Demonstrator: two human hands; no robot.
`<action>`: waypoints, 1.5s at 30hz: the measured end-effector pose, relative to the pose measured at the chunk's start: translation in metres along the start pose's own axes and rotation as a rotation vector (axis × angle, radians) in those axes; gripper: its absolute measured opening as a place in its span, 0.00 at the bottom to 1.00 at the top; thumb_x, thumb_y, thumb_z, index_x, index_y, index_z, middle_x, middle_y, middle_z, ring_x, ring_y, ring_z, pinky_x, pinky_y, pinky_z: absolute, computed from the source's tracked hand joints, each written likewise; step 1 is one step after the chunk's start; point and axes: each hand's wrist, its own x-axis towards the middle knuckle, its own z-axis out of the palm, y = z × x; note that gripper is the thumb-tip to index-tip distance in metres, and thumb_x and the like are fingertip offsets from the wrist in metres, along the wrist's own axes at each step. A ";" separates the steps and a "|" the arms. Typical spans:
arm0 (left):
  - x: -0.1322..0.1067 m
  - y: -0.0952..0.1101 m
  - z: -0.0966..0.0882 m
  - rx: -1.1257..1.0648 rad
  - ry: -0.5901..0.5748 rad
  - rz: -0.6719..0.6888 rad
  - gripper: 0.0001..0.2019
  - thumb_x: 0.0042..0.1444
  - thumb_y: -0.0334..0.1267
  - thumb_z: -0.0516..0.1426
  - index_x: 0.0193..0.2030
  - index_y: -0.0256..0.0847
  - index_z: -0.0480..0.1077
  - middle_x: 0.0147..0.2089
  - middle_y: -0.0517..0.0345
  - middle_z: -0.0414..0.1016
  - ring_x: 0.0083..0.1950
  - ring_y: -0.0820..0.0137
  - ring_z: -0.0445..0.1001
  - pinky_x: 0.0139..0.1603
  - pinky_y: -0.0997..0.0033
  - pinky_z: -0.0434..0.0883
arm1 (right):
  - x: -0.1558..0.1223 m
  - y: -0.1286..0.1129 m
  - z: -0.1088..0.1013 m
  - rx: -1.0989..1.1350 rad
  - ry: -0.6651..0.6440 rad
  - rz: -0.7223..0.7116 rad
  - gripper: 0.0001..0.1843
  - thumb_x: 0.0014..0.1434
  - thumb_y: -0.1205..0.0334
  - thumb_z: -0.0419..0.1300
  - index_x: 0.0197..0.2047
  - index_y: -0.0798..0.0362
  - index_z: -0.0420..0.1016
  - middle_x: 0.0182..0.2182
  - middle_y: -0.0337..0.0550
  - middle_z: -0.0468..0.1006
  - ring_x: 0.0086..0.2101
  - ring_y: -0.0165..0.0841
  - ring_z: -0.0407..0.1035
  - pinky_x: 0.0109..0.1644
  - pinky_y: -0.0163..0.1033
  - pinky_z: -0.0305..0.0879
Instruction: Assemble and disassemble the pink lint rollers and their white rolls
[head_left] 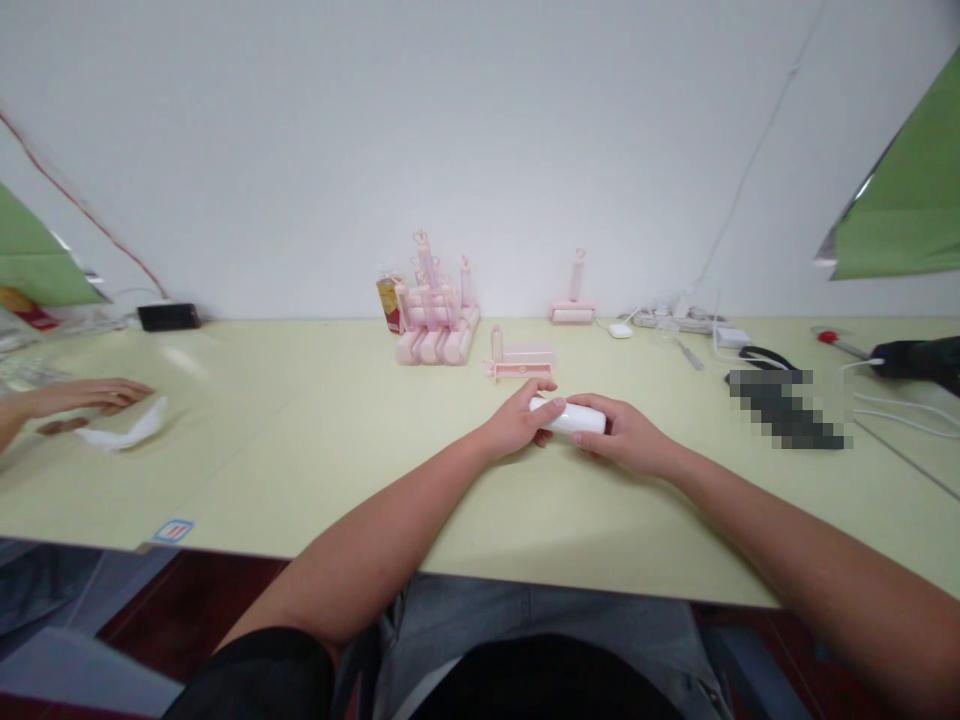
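Note:
Between my two hands is a white lint roller refill roll, lying roughly level above the table. My left hand grips its left end, thumb on top. The right end sits in my right hand, with the fingers behind and the thumb along the near side. Just beyond them lies an opened pink lint roller, its see-through cover up and no roll visible in it. A cluster of pink lint rollers stands farther back, to the left. One more pink lint roller stands upright by the wall.
The pale yellow table meets a white wall. A yellow packet stands behind the cluster. White cables, a pixelated dark object and a black device are at right. At far left, another person's hand rests by white paper.

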 end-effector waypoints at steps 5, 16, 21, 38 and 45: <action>-0.001 0.001 -0.001 -0.007 -0.005 -0.005 0.28 0.56 0.55 0.56 0.58 0.44 0.58 0.39 0.56 0.68 0.28 0.74 0.71 0.26 0.74 0.70 | 0.001 0.002 0.000 -0.017 0.000 -0.004 0.26 0.54 0.56 0.62 0.56 0.53 0.69 0.44 0.44 0.75 0.33 0.33 0.67 0.36 0.37 0.64; -0.001 0.005 -0.003 -0.079 -0.058 -0.014 0.27 0.54 0.45 0.59 0.58 0.44 0.57 0.38 0.57 0.69 0.28 0.74 0.71 0.29 0.72 0.71 | 0.000 0.002 -0.001 -0.020 0.009 -0.016 0.26 0.54 0.56 0.62 0.56 0.52 0.70 0.45 0.45 0.76 0.37 0.35 0.69 0.39 0.38 0.65; -0.001 0.005 -0.003 -0.075 -0.057 -0.008 0.26 0.55 0.45 0.59 0.59 0.44 0.57 0.39 0.57 0.69 0.28 0.74 0.71 0.29 0.72 0.70 | 0.001 0.003 -0.001 -0.015 0.009 -0.022 0.26 0.54 0.56 0.62 0.55 0.52 0.70 0.45 0.44 0.76 0.37 0.35 0.69 0.39 0.38 0.65; 0.000 0.003 -0.002 -0.055 -0.052 0.002 0.25 0.55 0.43 0.58 0.58 0.45 0.57 0.40 0.57 0.69 0.28 0.74 0.71 0.28 0.73 0.70 | 0.001 0.002 -0.001 -0.023 0.008 -0.019 0.26 0.54 0.57 0.62 0.56 0.52 0.70 0.44 0.44 0.76 0.36 0.35 0.68 0.38 0.38 0.64; -0.001 0.005 -0.002 -0.053 -0.042 0.000 0.26 0.54 0.44 0.58 0.58 0.43 0.57 0.37 0.57 0.69 0.28 0.74 0.70 0.29 0.73 0.69 | 0.000 0.001 -0.001 -0.008 -0.002 -0.007 0.26 0.54 0.57 0.62 0.56 0.52 0.69 0.44 0.44 0.75 0.36 0.34 0.68 0.38 0.37 0.64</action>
